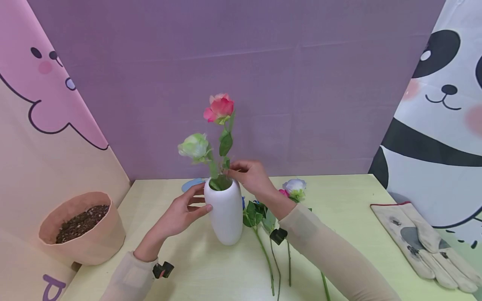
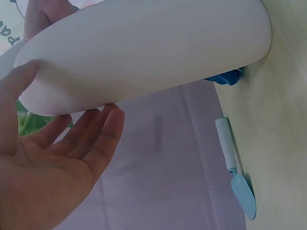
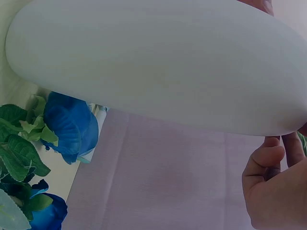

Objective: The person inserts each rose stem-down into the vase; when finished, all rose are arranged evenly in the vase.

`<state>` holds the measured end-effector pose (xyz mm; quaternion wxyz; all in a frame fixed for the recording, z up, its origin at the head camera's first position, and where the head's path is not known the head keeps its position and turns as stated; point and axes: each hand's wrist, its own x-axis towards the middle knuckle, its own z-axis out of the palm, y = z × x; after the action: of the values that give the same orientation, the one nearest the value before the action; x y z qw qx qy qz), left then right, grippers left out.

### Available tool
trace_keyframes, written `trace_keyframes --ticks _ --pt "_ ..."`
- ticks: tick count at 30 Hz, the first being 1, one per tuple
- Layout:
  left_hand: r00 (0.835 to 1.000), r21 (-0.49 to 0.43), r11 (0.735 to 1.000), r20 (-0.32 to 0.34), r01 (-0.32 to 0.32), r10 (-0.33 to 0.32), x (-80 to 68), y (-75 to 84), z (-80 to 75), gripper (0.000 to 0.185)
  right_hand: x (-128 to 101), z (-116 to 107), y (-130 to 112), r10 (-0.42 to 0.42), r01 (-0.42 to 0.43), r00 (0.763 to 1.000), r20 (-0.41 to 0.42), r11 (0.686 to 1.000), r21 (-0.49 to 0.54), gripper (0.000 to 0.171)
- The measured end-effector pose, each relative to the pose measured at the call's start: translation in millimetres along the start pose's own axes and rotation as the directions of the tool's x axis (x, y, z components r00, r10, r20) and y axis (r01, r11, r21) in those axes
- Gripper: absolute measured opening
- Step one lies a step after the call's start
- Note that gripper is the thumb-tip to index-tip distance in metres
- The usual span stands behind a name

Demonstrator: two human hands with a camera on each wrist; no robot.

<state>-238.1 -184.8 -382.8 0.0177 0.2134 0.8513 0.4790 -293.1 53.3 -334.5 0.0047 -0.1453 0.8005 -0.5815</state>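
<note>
Here a white vase (image 1: 226, 213) stands upright near the middle of the pale green table (image 1: 339, 217), smooth, matte and egg-shaped, narrowing a little at its mouth. Two flowers rise from it: a pink rose (image 1: 219, 107) on the taller stem and a pale green-white rose (image 1: 194, 146) leaning out to the left. The left hand (image 1: 180, 215) lies against the vase's left side with fingers nearly straight and spread, the thumb tip and fingertips touching the white wall rather than wrapping it; the left wrist view shows the open palm just beside the vase (image 2: 144, 52). The right hand (image 1: 250, 173) is at the vase's mouth on the right, its fingers curled and pinching the pink rose's stem just above the rim. Loose flowers (image 1: 293, 188) lie on the table just right of the vase, blue blooms (image 3: 72, 127) among them.
</note>
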Motion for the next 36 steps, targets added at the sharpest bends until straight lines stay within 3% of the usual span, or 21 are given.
trace_keyframes --ticks 11,19,29,36 --pt "1.000 0.003 1.000 -0.003 -0.004 0.004 1.9 -1.3 -0.5 0.070 -3 -8 1 0.012 -0.012 0.998 0.059 1.000 -0.003 0.024" --pt "1.000 0.011 1.000 -0.009 -0.001 0.001 2.7 -1.7 -1.3 0.070 -9 -23 2 0.088 -0.088 0.993 0.080 0.996 -0.007 0.027" --pt "1.000 0.018 1.000 -0.018 -0.016 0.016 2.8 -1.5 -1.0 0.069 -17 -57 22 0.105 -0.105 0.991 0.088 0.994 -0.002 0.027" --pt "1.000 0.015 1.000 -0.012 -0.005 0.005 3.6 -2.6 -1.3 0.068 -29 -86 30 0.134 -0.130 0.989 0.058 0.989 -0.065 0.033"
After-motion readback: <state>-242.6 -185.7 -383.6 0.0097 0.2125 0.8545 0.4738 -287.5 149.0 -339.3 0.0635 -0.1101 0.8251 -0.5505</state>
